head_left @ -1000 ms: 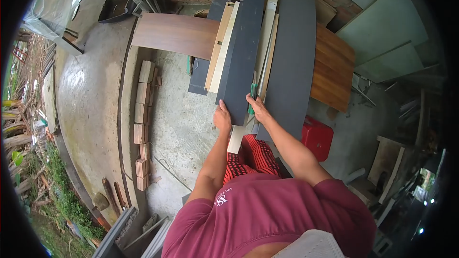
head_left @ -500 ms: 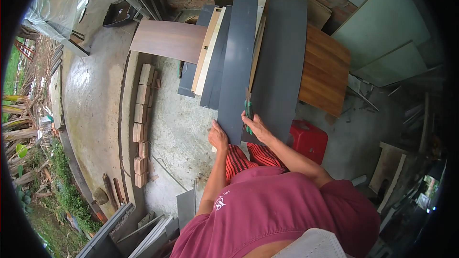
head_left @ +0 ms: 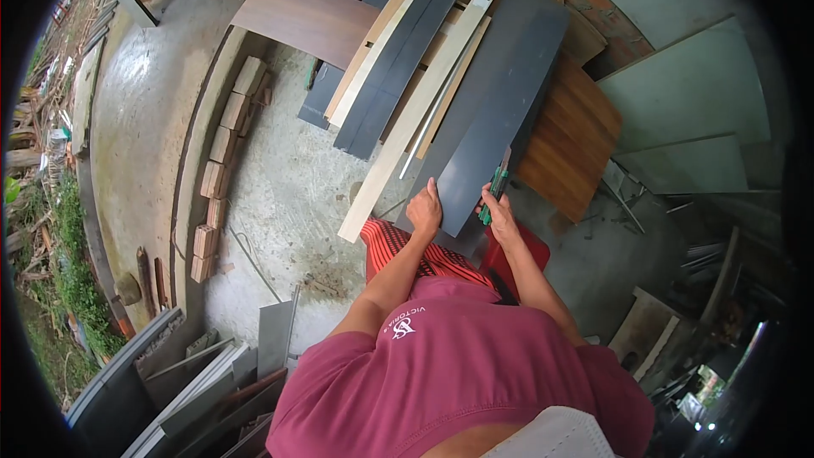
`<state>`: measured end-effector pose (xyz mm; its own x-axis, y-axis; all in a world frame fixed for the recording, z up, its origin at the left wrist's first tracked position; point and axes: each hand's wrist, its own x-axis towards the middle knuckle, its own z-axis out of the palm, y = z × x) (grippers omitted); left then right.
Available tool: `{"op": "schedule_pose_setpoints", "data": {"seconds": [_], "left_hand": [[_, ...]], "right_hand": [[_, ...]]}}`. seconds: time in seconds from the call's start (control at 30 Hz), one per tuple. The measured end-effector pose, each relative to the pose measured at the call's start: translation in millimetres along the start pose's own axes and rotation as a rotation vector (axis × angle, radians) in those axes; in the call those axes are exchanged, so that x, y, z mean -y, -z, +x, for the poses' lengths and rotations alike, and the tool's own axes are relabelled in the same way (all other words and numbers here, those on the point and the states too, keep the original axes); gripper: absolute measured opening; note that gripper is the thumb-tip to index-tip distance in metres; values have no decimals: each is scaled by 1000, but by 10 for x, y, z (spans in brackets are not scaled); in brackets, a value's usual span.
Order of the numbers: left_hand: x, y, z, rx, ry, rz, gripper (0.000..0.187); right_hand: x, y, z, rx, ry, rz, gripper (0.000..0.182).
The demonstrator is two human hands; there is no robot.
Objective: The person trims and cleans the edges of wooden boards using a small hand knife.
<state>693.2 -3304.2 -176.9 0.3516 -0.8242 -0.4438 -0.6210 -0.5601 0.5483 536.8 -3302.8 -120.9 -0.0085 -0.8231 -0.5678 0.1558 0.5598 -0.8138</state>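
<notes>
A narrow dark grey board [head_left: 483,157] lies slanted over a wider dark grey board [head_left: 496,55], with its near end toward my body. My left hand [head_left: 424,207] is closed on the left side of that near end, thumb on top. My right hand [head_left: 502,216], at the right edge of the same board, is wrapped round a green-handled tool [head_left: 497,187] with a narrow metal tip pointing away from me. The tool's exact kind is too small to make out. Left of the boards lie a long pale wooden strip [head_left: 424,110] and a thin white strip [head_left: 428,131].
Another dark board [head_left: 394,76] and a brown panel [head_left: 309,17] lie further left. A wood-grain panel [head_left: 564,140] is to the right, above a red stool [head_left: 530,256]. Bricks [head_left: 224,144] line the floor on the left. Grey panels [head_left: 691,89] lean at the far right.
The narrow dark grey board has shifted right with both hands, uncovering the pale strip and the dark board beneath. The tool stays in my right hand. The view has turned somewhat.
</notes>
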Motion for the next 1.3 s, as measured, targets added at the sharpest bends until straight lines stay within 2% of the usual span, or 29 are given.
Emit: {"op": "schedule_pose_setpoints", "data": {"seconds": [0.1,0.27,0.33,0.37,0.4,0.5,0.53,0.6,0.7,0.77,0.83,0.9,0.93,1.0,1.03,1.1,1.13,1.2,1.3], "left_hand": [[30,-140,-59,39,28,9,55],[127,-301,-86,81,18,9,50],[211,-428,-61,87,-196,31,47],[213,-482,-79,89,-235,23,43],[212,-513,-106,86,-221,24,43],[211,-546,-101,247,-193,40,35],[209,-540,-111,246,-178,35,35],[235,-520,-150,197,-262,73,31],[311,-394,-152,167,-268,12,30],[376,-14,-88,-62,-328,-94,34],[618,397,56,-288,-338,-6,44],[1024,661,241,-402,-282,61,55],[1199,726,317,-408,-288,57,55],[1513,812,429,-122,-175,116,65],[1641,811,450,-130,-182,115,65],[1771,786,644,235,-132,27,72],[1872,732,728,253,-180,-87,76],[1842,793,818,436,-85,-62,77],[1829,779,862,513,-53,-102,72]], "right_hand": [[-107,110,6,-27,-15,10,21],[-387,305,190,-73,-154,-41,20],[-554,433,312,-66,-170,-63,20],[-680,500,395,-112,-131,-117,21],[-726,510,419,-154,-94,-169,22],[-796,560,457,-192,-143,-77,25],[-808,562,446,-215,-138,-56,26],[-863,610,446,-244,-168,-98,26],[-933,695,523,-248,-172,14,24],[-787,631,445,-260,-220,-37,23],[-701,629,402,-285,-258,-81,22],[-721,658,411,-252,-249,-89,20],[-724,676,422,-251,-239,-87,20],[-757,728,443,-206,-269,-68,20],[-833,785,415,-203,-259,-65,20],[-833,827,507,-117,-260,-73,21],[-747,746,508,-152,-297,-120,20],[-673,668,428,-183,-279,-185,20],[-656,669,401,-167,-274,-156,20]]}}
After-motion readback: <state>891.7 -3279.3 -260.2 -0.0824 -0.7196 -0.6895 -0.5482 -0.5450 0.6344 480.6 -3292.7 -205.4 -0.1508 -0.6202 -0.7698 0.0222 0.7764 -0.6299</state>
